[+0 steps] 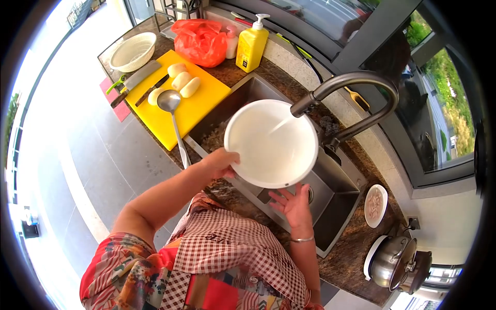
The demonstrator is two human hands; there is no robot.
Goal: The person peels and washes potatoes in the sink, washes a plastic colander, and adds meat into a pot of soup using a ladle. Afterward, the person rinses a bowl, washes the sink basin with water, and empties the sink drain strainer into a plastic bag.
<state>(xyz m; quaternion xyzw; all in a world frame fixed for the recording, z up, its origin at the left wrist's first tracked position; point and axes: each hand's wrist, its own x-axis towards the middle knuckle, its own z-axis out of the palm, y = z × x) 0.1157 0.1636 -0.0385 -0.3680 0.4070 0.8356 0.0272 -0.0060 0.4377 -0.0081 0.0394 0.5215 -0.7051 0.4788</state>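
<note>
White bowl (271, 147) under tap (357, 78), L hand (219, 163) gripping rim; R hand (294, 202) open nr it; ladle (169, 101) on yellow board (206, 93) by sink (330, 181).

The bowl (268, 150) looks smooth white plastic, perhaps; the faucet (369, 80) is dark, softly glossy metal.

The bare left arm, its elbow bent outward, comes out of a colourful patterned short sleeve (113, 263); its forearm (168, 194) slants forward and inward. The left hand (223, 163) is closed in a pinch, its thumb laid on top and its other fingers curled underneath, mostly hidden. The right forearm (306, 263) points almost straight forward, a thin silver-coloured bangle (302, 239) around the wrist. The right hand (296, 206) is open, palm up, its fingers spread and slightly bent.
</note>
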